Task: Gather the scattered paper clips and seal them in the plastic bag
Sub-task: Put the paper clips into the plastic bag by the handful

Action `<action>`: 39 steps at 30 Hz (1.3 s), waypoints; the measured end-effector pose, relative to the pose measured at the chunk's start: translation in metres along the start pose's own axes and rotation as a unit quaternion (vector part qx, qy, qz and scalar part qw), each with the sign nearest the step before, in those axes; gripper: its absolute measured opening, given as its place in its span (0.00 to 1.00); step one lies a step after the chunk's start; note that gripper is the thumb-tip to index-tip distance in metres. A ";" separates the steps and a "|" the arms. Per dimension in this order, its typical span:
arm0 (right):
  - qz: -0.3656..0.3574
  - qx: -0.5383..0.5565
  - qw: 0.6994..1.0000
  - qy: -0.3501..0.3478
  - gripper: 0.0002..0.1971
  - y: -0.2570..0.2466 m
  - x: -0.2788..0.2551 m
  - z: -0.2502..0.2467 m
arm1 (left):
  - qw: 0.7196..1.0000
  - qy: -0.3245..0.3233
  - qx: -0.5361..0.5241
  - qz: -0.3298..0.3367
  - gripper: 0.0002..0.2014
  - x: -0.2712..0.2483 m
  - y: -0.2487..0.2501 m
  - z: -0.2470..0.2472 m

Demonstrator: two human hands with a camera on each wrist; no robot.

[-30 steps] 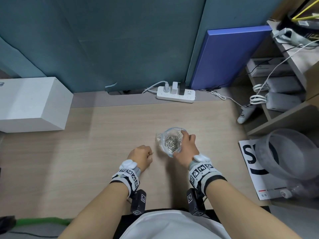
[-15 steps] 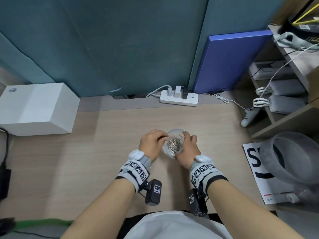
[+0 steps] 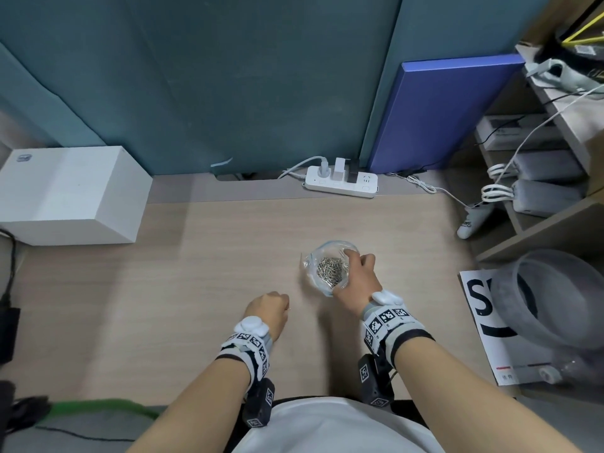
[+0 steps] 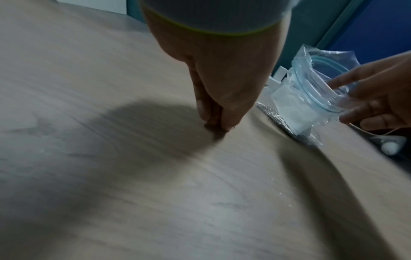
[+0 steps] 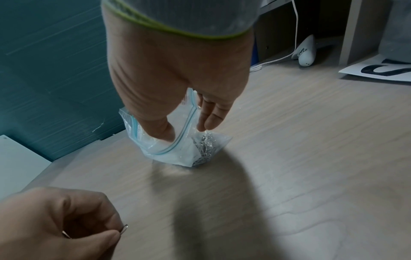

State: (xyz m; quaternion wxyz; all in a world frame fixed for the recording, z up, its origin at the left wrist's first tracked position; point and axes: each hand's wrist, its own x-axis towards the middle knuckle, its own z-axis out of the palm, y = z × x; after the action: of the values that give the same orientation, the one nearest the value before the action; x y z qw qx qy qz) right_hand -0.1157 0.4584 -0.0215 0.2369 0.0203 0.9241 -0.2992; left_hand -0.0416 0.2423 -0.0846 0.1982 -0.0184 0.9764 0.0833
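A clear plastic zip bag (image 3: 331, 268) stands on the wooden desk (image 3: 202, 256) with its mouth held wide, a heap of silver paper clips (image 3: 330, 271) inside. My right hand (image 3: 358, 277) grips the bag's rim, thumb inside the opening (image 5: 164, 130), the other fingers outside. My left hand (image 3: 269, 310) is down on the desk to the bag's left, fingers curled, pinching a silver paper clip (image 5: 124, 228) between thumb and forefinger. In the left wrist view its fingertips (image 4: 219, 123) touch the desk, with the bag (image 4: 311, 98) off to the right.
A white box (image 3: 72, 194) sits at the desk's left rear, a white power strip (image 3: 341, 183) at the back edge. Shelves with cables and grey devices stand at the right, with a grey bucket (image 3: 555, 299) and a printed sheet (image 3: 483, 322) below them.
My left hand has drawn back from the bag's mouth to the desk at the lower left and now pinches a clip. The right hand still holds the bag open.
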 end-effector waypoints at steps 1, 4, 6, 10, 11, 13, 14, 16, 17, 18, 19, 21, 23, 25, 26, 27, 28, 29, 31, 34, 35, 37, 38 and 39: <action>-0.002 0.000 1.000 0.000 0.39 -0.001 0.000 0.000 | 1.000 -0.002 0.000 -0.003 0.08 0.000 0.001 -0.001; -0.011 0.003 1.000 -0.001 0.38 -0.001 -0.002 -0.001 | 0.999 -0.015 -0.041 -0.017 0.08 0.002 0.000 0.002; -0.016 0.005 1.000 -0.001 0.37 0.000 -0.004 -0.001 | 0.996 -0.019 -0.077 -0.029 0.08 0.003 -0.003 0.007; -0.022 0.014 1.000 -0.008 0.34 0.005 -0.008 0.002 | 0.995 0.004 -0.101 -0.022 0.02 -0.002 -0.007 0.015; -0.024 0.016 0.999 -0.016 0.34 0.007 -0.010 0.004 | 0.994 0.017 -0.103 -0.017 0.04 -0.004 -0.008 0.017; -0.036 0.017 0.999 -0.035 0.34 0.007 -0.012 0.008 | 0.995 0.031 -0.099 -0.012 0.09 -0.006 -0.011 0.016; -0.043 0.015 0.998 -0.047 0.34 0.009 -0.013 0.011 | 0.995 0.036 -0.090 -0.011 0.10 -0.008 -0.010 0.015; -0.053 0.011 0.996 -0.067 0.34 0.011 -0.017 0.017 | 0.998 0.039 -0.056 -0.005 0.07 -0.011 -0.008 0.015; -0.057 0.012 0.995 -0.078 0.34 0.013 -0.020 0.021 | 0.999 0.036 -0.039 -0.006 0.06 -0.014 -0.005 0.016; -0.060 0.015 0.994 -0.085 0.34 0.014 -0.022 0.024 | 0.999 0.031 -0.025 -0.010 0.05 -0.016 -0.003 0.017; -0.063 0.018 0.994 -0.090 0.34 0.014 -0.023 0.025 | 0.999 0.027 -0.018 -0.017 0.05 -0.017 -0.002 0.017; -0.072 0.018 0.993 -0.097 0.33 0.017 -0.026 0.026 | 0.999 0.023 -0.013 -0.040 0.05 -0.021 0.003 0.018; -0.076 0.013 0.992 -0.098 0.32 0.021 -0.027 0.025 | 0.998 0.013 -0.015 -0.064 0.07 -0.022 0.007 0.018; -0.078 0.007 0.992 -0.102 0.32 0.024 -0.029 0.023 | 0.997 -0.002 -0.022 -0.080 0.08 -0.024 0.009 0.020; -0.080 0.005 0.991 -0.103 0.32 0.025 -0.030 0.022 | 0.996 -0.008 -0.028 -0.085 0.09 -0.024 0.010 0.021; -0.081 0.003 0.991 -0.103 0.32 0.026 -0.030 0.021 | 0.995 -0.011 -0.033 -0.089 0.09 -0.023 0.010 0.021; -0.084 0.001 0.991 -0.102 0.32 0.027 -0.031 0.019 | 0.995 -0.012 -0.037 -0.093 0.10 -0.023 0.011 0.021; -0.086 -0.003 0.991 -0.101 0.31 0.027 -0.032 0.018 | 0.995 -0.012 -0.040 -0.095 0.10 -0.023 0.011 0.022; -0.088 -0.009 0.991 -0.102 0.31 0.030 -0.034 0.016 | 0.994 -0.005 -0.055 -0.093 0.08 -0.023 0.012 0.023; -0.086 -0.017 0.991 -0.101 0.31 0.035 -0.034 0.015 | 0.987 0.039 -0.119 -0.096 0.05 -0.026 0.014 0.028; -0.084 -0.018 0.991 -0.100 0.31 0.036 -0.035 0.015 | 0.986 0.054 -0.131 -0.092 0.05 -0.028 0.015 0.029; -0.083 -0.017 0.991 -0.099 0.31 0.036 -0.035 0.015 | 0.988 0.064 -0.128 -0.063 0.04 -0.031 0.018 0.030; -0.082 -0.017 0.992 -0.099 0.31 0.036 -0.035 0.016 | 0.990 0.063 -0.120 -0.048 0.04 -0.031 0.020 0.030; -0.082 -0.016 0.992 -0.099 0.32 0.036 -0.035 0.017 | 0.991 0.059 -0.113 -0.037 0.04 -0.032 0.021 0.029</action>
State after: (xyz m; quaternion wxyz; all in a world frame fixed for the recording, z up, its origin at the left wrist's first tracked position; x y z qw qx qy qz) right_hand -0.0710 0.4823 -0.0372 0.3022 -0.0896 0.8992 -0.3034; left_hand -0.0027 0.2683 -0.0955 0.1395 -0.0820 0.9695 0.1840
